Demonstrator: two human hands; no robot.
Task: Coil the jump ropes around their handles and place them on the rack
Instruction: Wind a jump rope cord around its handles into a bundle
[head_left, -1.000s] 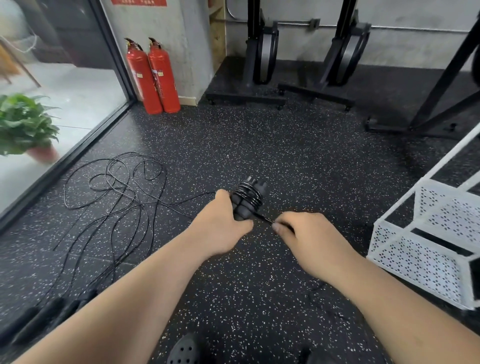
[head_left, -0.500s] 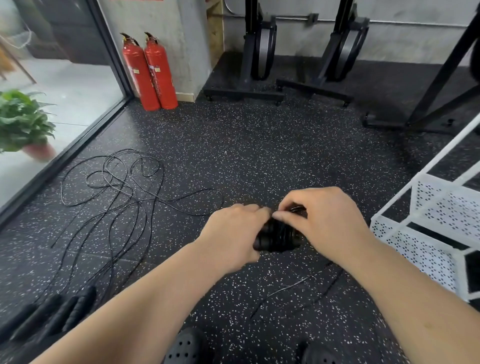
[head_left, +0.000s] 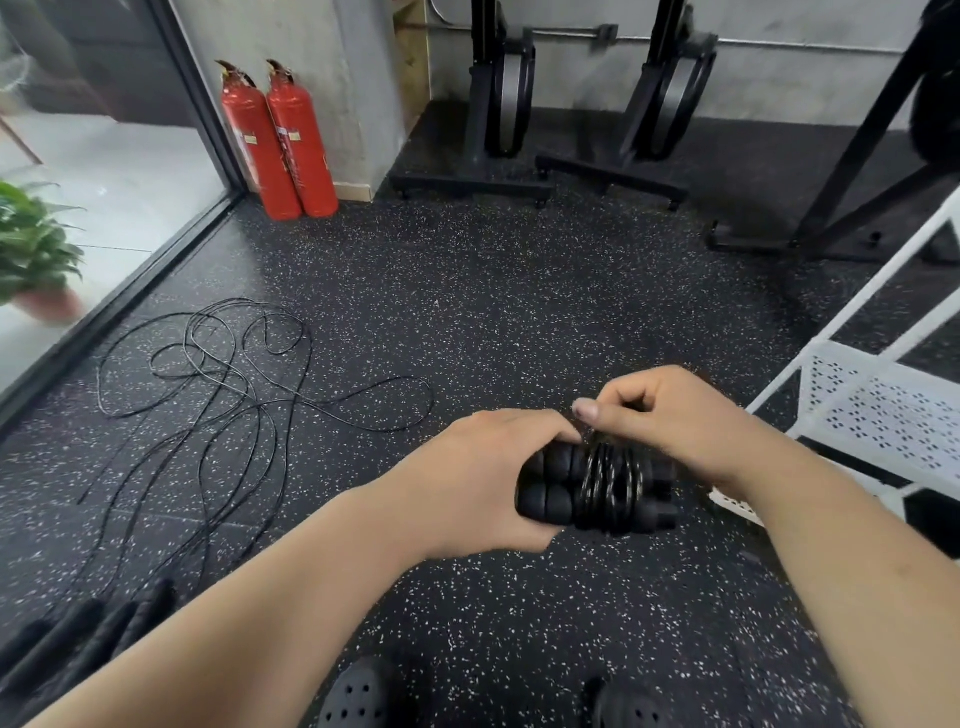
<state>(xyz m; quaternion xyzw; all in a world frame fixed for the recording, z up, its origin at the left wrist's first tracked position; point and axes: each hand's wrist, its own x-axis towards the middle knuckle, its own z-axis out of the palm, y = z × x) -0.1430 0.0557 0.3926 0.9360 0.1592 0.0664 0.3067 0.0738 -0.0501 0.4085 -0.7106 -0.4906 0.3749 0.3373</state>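
Head view: left hand (head_left: 483, 483) grips coiled handles (head_left: 597, 488), right hand (head_left: 675, 421) pinching.

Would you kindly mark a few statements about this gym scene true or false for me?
1. The left hand grips the handles. True.
2. Rope is wound round the handles. True.
3. The extinguishers are blue. False: they are red.
4. The handles lie on the rack. False: the left hand holds them off it.
5. The right hand is open. False: it pinches the rope.
6. Loose ropes lie on the floor. True.
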